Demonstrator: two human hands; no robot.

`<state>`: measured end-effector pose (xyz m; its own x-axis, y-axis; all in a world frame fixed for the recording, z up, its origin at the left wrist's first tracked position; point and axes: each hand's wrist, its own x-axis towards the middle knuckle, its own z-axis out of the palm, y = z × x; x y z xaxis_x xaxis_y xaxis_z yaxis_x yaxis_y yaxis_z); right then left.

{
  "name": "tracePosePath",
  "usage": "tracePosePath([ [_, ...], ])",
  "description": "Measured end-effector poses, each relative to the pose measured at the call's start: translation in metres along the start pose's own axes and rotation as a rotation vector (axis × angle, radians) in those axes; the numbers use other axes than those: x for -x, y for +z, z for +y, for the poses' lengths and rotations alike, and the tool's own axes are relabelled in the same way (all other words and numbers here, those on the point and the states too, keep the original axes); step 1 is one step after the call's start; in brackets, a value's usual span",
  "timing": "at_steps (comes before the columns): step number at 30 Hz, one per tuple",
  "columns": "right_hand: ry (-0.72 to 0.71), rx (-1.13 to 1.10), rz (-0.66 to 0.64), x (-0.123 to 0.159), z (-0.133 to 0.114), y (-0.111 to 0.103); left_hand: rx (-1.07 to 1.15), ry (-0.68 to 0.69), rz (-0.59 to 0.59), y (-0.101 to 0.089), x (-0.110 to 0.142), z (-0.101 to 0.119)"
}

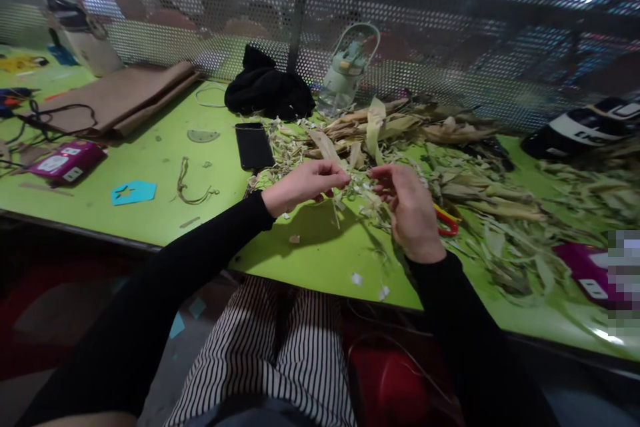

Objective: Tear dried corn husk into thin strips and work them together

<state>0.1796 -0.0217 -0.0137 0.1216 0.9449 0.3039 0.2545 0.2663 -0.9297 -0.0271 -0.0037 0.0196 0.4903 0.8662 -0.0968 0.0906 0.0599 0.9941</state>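
My left hand (305,187) is closed in a pinch on a thin strip of dried corn husk (361,185) above the green table (160,167). My right hand (407,210) pinches the other end of the same strip, fingers curled. Both hands hover just in front of a heap of dried husks (400,130). Red-handled scissors (447,221) lie under my right hand, partly hidden. Small husk scraps lie on the table below the hands.
A black phone (254,145), black cloth (267,92) and a pale green water bottle (346,73) stand behind the hands. Brown paper (120,97), a blue star-cut shape (133,192), magenta boxes (67,161) and cords lie to the left. A perforated metal screen (450,47) backs the table.
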Motion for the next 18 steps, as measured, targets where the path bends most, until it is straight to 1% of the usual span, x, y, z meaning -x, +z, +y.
tracePosePath([
  [3,-0.003,0.0,-0.078,0.002,-0.002,0.001,0.009,0.023,-0.004,0.002,-0.001,0.0],
  [5,-0.048,0.015,-0.085,0.004,-0.004,0.002,-0.013,0.067,0.031,0.004,-0.002,-0.001],
  [8,-0.154,0.091,-0.083,0.006,-0.004,0.003,-0.105,0.197,0.123,0.007,-0.004,-0.005],
  [11,-0.206,0.133,-0.099,0.009,-0.003,0.004,-0.203,0.333,0.176,0.01,-0.006,-0.011],
  [14,-0.214,0.059,-0.058,0.009,-0.002,0.007,-0.204,0.392,0.15,0.013,-0.006,-0.016],
  [18,-0.176,-0.071,0.003,0.007,0.002,0.009,-0.022,0.403,0.025,0.017,-0.005,-0.016],
])
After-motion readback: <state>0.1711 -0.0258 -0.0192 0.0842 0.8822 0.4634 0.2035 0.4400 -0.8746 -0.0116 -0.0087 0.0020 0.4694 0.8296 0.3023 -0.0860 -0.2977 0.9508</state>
